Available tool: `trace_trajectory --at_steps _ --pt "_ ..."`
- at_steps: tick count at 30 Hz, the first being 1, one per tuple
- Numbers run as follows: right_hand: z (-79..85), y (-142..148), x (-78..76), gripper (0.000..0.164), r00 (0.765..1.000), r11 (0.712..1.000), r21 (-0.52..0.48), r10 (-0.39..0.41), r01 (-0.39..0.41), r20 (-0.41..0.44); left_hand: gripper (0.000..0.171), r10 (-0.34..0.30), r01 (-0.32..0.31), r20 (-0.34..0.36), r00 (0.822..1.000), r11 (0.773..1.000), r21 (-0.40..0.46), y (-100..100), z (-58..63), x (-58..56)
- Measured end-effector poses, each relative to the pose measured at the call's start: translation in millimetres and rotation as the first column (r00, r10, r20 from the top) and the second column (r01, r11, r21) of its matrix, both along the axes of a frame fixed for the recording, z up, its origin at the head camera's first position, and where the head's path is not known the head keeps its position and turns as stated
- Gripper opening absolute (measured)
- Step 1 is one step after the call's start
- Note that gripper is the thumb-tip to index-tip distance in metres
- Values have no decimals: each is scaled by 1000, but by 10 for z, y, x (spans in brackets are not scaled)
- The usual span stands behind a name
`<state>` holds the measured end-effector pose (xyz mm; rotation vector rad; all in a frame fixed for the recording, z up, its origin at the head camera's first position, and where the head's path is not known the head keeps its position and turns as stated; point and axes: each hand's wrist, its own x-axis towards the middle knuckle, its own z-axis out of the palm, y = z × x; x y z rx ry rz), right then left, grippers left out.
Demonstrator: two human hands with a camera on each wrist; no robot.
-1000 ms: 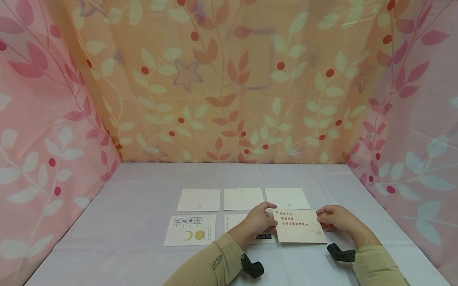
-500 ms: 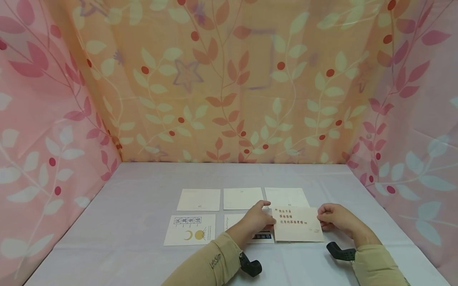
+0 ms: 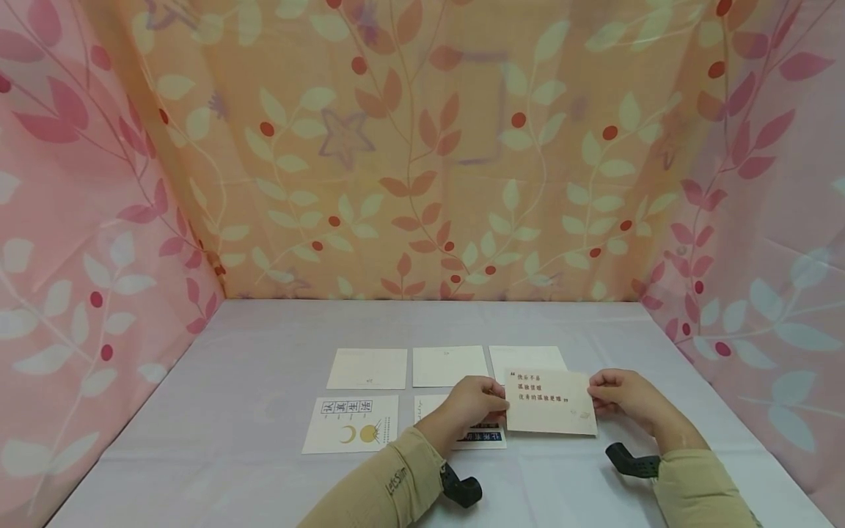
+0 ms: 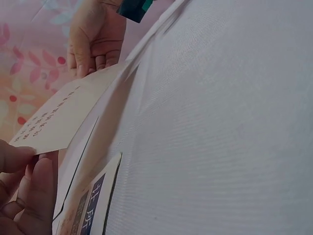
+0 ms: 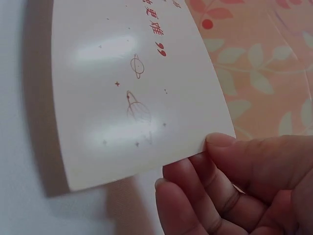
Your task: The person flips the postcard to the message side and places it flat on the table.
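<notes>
A cream card [image 3: 551, 411] printed with red Chinese writing and small planets is held up off the table between both hands. My left hand [image 3: 467, 407] pinches its left edge, thumb on the printed face. On the opposite edge, my right hand [image 3: 627, 400] pinches with thumb and curled fingers. The right wrist view shows the card [image 5: 112, 107] slightly bowed, its shadow falling on the cloth. Under my left hand lies a card with dark printed blocks [image 3: 480, 437], partly covered by the hand.
Three pale, nearly blank cards lie in a back row, among them the left one [image 3: 367, 369] and the middle one [image 3: 450, 366]. A card with a moon and sun [image 3: 350, 425] lies front left. White cloth [image 3: 218, 411] covers the table; patterned curtains [image 3: 422, 147] enclose it.
The held card has risen off the table and moved slightly away from the body, overlapping the back-right card more. My left index finger has drawn in from pointing outward.
</notes>
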<state>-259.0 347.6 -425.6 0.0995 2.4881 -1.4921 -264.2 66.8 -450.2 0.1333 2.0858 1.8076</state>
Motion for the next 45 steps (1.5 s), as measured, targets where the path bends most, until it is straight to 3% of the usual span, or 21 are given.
trace_trajectory --at_steps 12,22,39,45 --pt "26 -11 8 23 1000 1000 -13 22 -22 -10 4 69 -69 -10 998 998 7 2 53 -44" --pt "70 12 -13 23 996 999 13 32 -31 -82 5 98 -97 -53 994 995 18 -2 51 -71" --pt "111 73 -1 32 995 999 37 14 -11 -98 5 90 -88 -50 995 995 43 -6 28 -109" --pt "98 117 -2 32 994 996 -70 39 -46 -100 5 94 -91 -40 995 993 73 -3 25 -108"
